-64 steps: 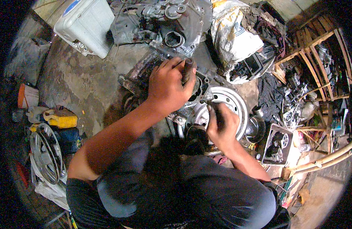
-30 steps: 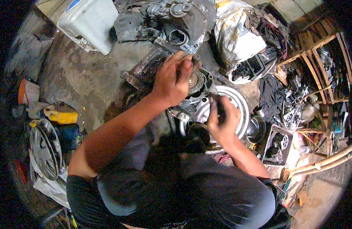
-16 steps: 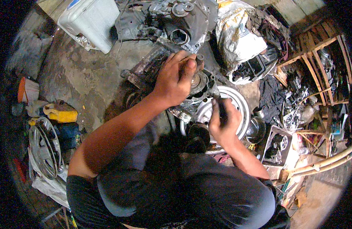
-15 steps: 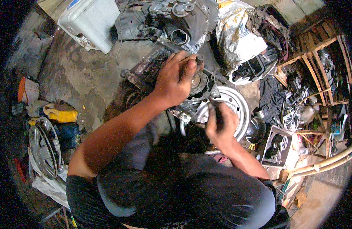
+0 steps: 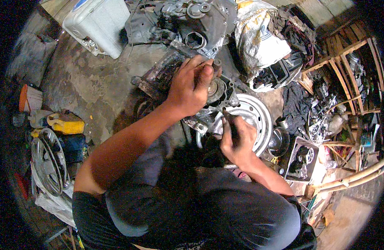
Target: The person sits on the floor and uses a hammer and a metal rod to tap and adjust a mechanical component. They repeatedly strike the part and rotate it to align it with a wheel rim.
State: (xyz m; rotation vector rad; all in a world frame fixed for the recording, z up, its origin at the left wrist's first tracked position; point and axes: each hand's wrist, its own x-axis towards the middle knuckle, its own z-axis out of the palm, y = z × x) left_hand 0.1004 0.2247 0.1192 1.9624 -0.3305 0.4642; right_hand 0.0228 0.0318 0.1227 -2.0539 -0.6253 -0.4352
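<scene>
A greasy metal engine (image 5: 158,77) lies tilted in front of me, its round inner part showing beside my hand. Over its top sits my left hand (image 5: 190,87), closed on the casing with the thumb raised toward the far side. Its fingertips are partly hidden behind the hand. My right hand (image 5: 240,139) is closed at the engine's near right edge, thumb and fingers brought together and pointing up to it. Whatever lies between those fingers is too small or hidden to make out. Beneath the right hand a silver wheel rim (image 5: 265,121) shows, touching or just under the engine.
Large engine casings (image 5: 217,25) lie beyond, beside a white box (image 5: 98,27). At right are a white sack (image 5: 258,41), a bin of parts (image 5: 302,160) and a wooden rack (image 5: 346,75). A yellow container (image 5: 67,123) and wheel covers (image 5: 50,162) stand at left.
My right hand has shifted slightly left and its fingers have drawn closer to the engine's edge. The left hand keeps its place on the engine.
</scene>
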